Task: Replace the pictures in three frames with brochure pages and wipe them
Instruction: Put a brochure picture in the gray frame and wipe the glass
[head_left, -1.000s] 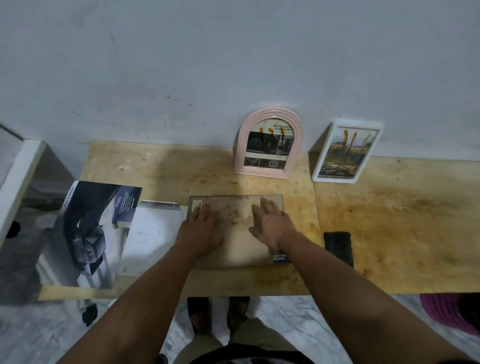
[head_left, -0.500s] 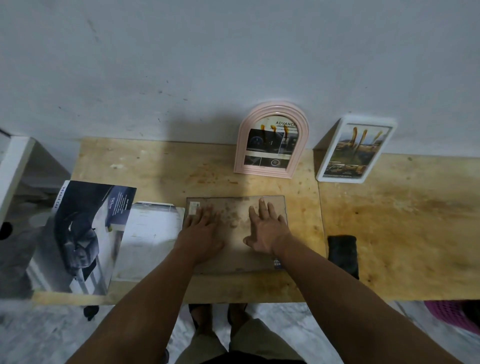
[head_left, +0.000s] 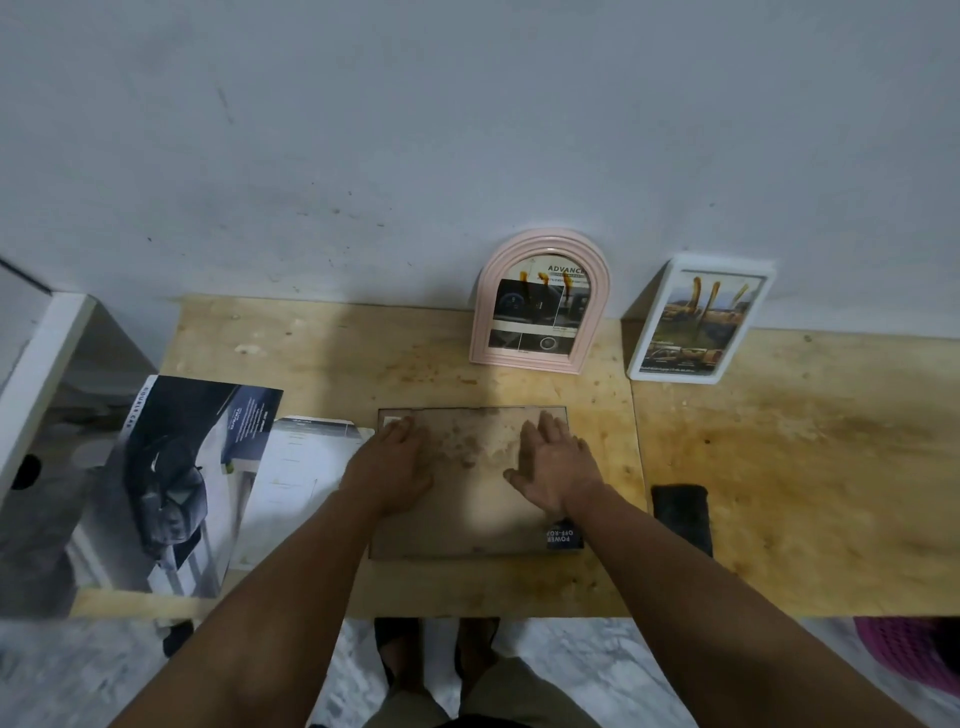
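Both hands flat on the face-down third frame (head_left: 470, 483): left hand (head_left: 390, 470) and right hand (head_left: 558, 467) pressing its stained brown backing, fingers straight and close together, gripping nothing. Compared with a second ago, barely any difference: same spots on the backing, right fingers spread slightly wider. Meaning for the task, as a judgement: backing being pressed home over a brochure page, whose dark printed corner (head_left: 563, 538) peeks out at the frame's near right edge, beside the right wrist; seating likely not finished, wiping not begun on this one.

Largest to smallest around them:

Wooden table (head_left: 779, 467) against a grey wall, frame lying near its front edge, centre.

Open brochure (head_left: 182, 483) overhanging the table's left end, a loose pale page (head_left: 296, 467) between it and the frame, just beside the left hand.

Pink arched frame (head_left: 540, 301) leaning upright on the wall behind, already showing a brochure page.

White rectangular frame (head_left: 698, 322) to its right, also leaning, also filled.

Dark cloth (head_left: 680, 519) on the table right of the right forearm, untouched, ready for wiping.
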